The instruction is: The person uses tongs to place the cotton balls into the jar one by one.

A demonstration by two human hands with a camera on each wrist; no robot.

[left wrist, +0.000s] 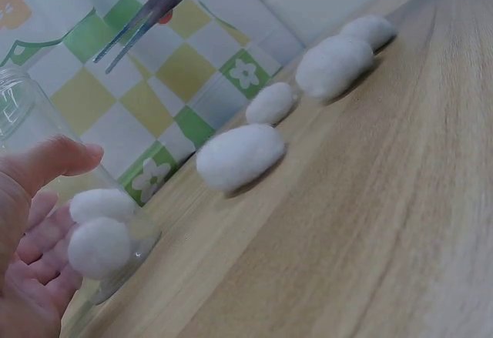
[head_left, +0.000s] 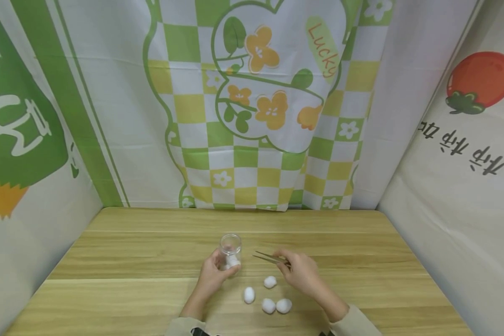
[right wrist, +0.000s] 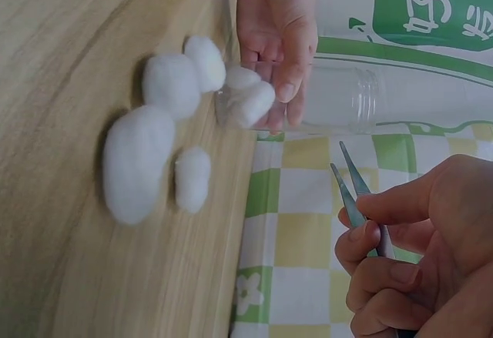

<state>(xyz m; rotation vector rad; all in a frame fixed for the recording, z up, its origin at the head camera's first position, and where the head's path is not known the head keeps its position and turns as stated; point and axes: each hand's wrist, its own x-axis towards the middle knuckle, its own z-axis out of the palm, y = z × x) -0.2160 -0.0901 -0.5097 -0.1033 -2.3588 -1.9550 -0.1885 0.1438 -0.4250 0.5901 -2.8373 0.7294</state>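
My left hand [head_left: 212, 276] grips a clear glass jar [head_left: 230, 244] that stands upright on the table, its top uncovered. Inside, at the bottom, lie white cotton balls [left wrist: 100, 247], two of them showing in the left wrist view. To the right, my right hand [head_left: 301, 273] holds metal tweezers [head_left: 270, 257] between thumb and fingers. Their tips point left toward the jar, slightly apart with nothing between them. Several loose cotton balls [head_left: 270, 282] lie on the table in front of the jar, among them one [head_left: 249, 295] nearest my left wrist and a touching pair.
The wooden table [head_left: 143, 252] reaches back to a curtain [head_left: 252, 177] with green and yellow checks. Printed cloth walls [head_left: 453, 210] close in both sides. Beige sleeves [head_left: 354, 322] cover my forearms at the front edge of the view.
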